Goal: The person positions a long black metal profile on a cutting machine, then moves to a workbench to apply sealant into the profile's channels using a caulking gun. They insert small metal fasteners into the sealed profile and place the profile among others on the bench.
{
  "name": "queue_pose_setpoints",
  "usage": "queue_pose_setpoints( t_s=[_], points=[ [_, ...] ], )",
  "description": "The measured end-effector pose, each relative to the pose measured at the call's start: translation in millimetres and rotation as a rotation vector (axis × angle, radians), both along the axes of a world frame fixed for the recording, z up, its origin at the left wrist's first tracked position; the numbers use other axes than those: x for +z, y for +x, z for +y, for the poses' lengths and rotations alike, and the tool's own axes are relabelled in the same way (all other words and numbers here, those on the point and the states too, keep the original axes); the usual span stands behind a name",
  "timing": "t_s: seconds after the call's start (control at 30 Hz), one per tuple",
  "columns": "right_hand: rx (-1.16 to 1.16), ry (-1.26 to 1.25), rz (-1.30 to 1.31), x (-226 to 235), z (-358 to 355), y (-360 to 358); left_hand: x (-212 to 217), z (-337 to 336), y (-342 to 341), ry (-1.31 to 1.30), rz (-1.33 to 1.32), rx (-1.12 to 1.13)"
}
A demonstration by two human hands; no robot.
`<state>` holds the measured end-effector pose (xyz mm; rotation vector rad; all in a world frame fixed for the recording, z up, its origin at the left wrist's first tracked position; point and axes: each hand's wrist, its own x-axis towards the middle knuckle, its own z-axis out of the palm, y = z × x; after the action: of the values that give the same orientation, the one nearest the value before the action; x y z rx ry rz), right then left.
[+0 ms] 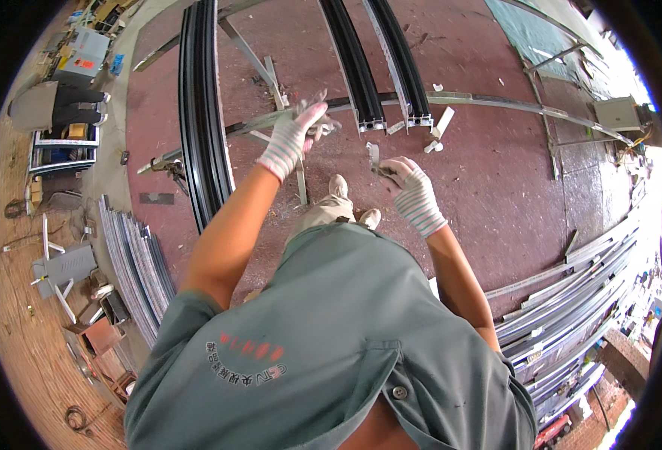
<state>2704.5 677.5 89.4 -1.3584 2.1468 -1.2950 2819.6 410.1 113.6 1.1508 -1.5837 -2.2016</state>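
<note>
My left hand (295, 136), in a white knit glove with striped cuff, is raised near the long black-and-silver profile (199, 112) on the left. Its fingers curl around something greyish that I cannot make out. My right hand (412, 187), gloved alike, pinches a small pale flat piece (374, 156) between thumb and fingers. Just beyond that piece are the cut ends of two more black profiles, one nearer the middle (353, 67) and one to its right (401, 64). Both hands are apart from the profiles.
A metal support rail (488, 100) runs crosswise under the profiles. White offcuts (442, 124) lie by the right profile's end. Stacked metal bars lie at left (137, 262) and right (571, 322). Another person (57, 105) is at the far left, near a grey machine (83, 54).
</note>
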Motion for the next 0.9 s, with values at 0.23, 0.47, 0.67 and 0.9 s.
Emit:
queue_pose_setpoints(
  t_s=[0.23,0.47,0.67,0.9],
  points=[
    [0.069,0.169,0.169,-17,-45,-25,-42,-51,-109,-0.363,-0.024,-0.279],
    [0.106,0.286,0.163,-28,-59,-41,-81,-65,-161,-0.428,-0.142,-0.435],
    [0.108,0.299,0.204,-37,-59,-47,-75,-68,-167,-0.445,-0.212,-0.53],
    [0.172,0.321,0.2,-31,-63,-48,-61,-73,-163,-0.342,-0.285,-0.531]
  ],
)
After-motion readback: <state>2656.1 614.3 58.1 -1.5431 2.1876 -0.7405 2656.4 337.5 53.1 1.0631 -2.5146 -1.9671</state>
